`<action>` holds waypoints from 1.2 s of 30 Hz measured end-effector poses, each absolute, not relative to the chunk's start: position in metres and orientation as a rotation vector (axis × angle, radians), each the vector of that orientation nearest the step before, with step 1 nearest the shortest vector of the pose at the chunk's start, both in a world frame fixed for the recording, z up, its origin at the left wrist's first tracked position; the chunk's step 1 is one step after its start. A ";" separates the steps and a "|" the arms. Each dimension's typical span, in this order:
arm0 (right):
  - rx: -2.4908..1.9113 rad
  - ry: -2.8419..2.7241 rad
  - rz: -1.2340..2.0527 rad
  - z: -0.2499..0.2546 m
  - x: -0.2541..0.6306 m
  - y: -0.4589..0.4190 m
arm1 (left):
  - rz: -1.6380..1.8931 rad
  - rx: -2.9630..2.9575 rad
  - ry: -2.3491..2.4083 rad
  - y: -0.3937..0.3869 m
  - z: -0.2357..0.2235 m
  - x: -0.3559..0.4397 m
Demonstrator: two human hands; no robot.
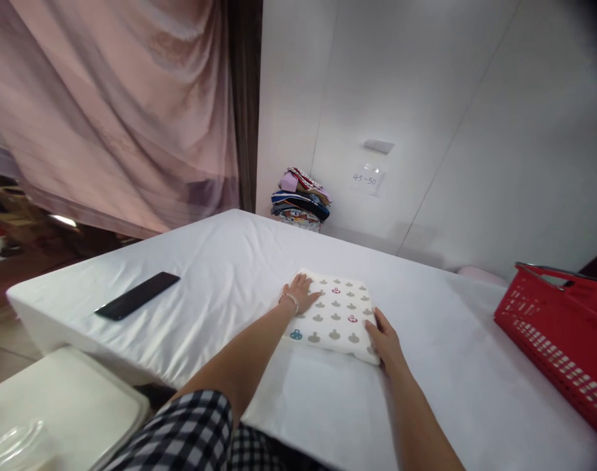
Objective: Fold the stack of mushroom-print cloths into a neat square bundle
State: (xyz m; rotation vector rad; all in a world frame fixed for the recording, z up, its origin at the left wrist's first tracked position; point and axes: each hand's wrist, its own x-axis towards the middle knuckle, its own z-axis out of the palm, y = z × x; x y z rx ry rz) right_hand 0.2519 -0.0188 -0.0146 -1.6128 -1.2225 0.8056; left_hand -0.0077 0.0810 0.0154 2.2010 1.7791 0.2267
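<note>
A folded white cloth [335, 314] with grey, red and blue mushroom-like prints lies flat on the white-covered table [220, 261]. My left hand [301, 292], with a beaded bracelet at the wrist, rests on the cloth's left part, palm down with fingers spread. At the cloth's right edge is my right hand [385, 337]. Its fingers touch the top near the edge, and its thumb lies along the side. Whether any of the cloth is pinched there is hard to see, but the fingers look stretched out.
A dark flat rectangular object [138, 296] lies on the table's left side. To the right stands a red plastic basket [558, 333]. Folded fabrics [301, 199] are stacked beyond the far edge by the wall. A pale stool-like surface [57, 399] is at lower left.
</note>
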 end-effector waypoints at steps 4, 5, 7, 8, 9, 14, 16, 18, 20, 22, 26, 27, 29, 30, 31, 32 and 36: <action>-1.702 -1.355 0.728 -0.014 0.255 -0.017 | 0.235 2.192 1.743 0.089 0.023 -0.009; -1.714 -1.381 0.713 -0.013 0.256 -0.017 | 0.227 2.194 1.734 0.090 0.025 -0.009; -1.736 -1.408 0.692 -0.011 0.256 -0.017 | 0.232 2.192 1.740 0.087 0.029 -0.011; -1.746 -1.408 0.693 -0.009 0.257 -0.017 | 0.244 2.184 1.760 0.083 0.029 -0.012; -1.758 -1.400 0.699 -0.008 0.257 -0.018 | 0.261 2.175 1.784 0.076 0.028 -0.014; -1.883 -1.370 0.737 0.001 0.257 -0.020 | 0.432 2.053 1.897 0.023 0.018 -0.030; -1.929 -1.382 0.739 0.003 0.257 -0.020 | 0.564 1.917 1.961 0.000 0.014 -0.037; -1.949 -1.384 0.754 0.005 0.257 -0.021 | 0.658 1.788 2.020 -0.017 0.013 -0.041; -1.944 -1.370 0.790 0.004 0.258 -0.021 | 0.687 1.699 2.057 -0.028 0.014 -0.043; -1.929 -1.347 0.833 0.002 0.259 -0.021 | 0.664 1.658 2.081 -0.032 0.018 -0.041; -1.892 -1.323 0.866 -0.004 0.262 -0.020 | 0.581 1.654 2.118 -0.028 0.027 -0.036; -1.867 -1.316 0.872 -0.006 0.262 -0.019 | 0.579 1.656 2.110 -0.025 0.029 -0.036; -1.792 -1.297 0.899 -0.010 0.261 -0.018 | 0.623 1.667 2.083 -0.022 0.031 -0.038; -1.758 -1.290 0.914 -0.012 0.260 -0.018 | 0.651 1.675 2.072 -0.021 0.032 -0.040; -1.734 -1.291 0.923 -0.013 0.259 -0.018 | 0.668 1.680 2.073 -0.020 0.031 -0.042; -1.724 -1.301 0.920 -0.015 0.258 -0.017 | 0.674 1.681 2.083 -0.021 0.030 -0.045; -1.756 -1.344 0.862 -0.017 0.257 -0.017 | 0.695 1.673 2.114 -0.026 0.022 -0.050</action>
